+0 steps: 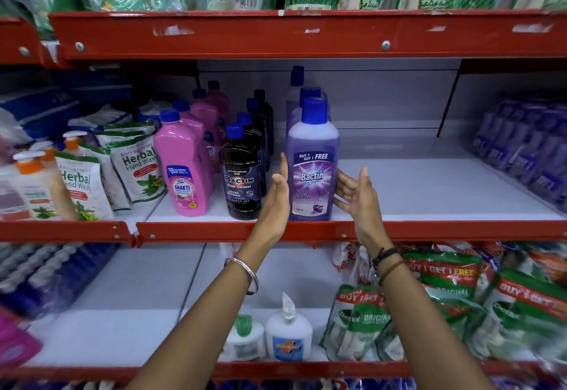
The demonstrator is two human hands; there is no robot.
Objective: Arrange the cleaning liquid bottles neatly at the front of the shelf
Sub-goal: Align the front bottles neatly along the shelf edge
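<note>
Both open hands (left hand (277, 193), right hand (356, 196)) flank purple bottle (312, 168).

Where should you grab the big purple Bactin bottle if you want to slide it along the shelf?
Hold the purple bottle by its wide flat-sided body, near the label, one palm on each side, coming from the front. It stands upright at the shelf edge, and the left hand and right hand already flank it, open. The narrow blue cap would probably tip it.
</note>
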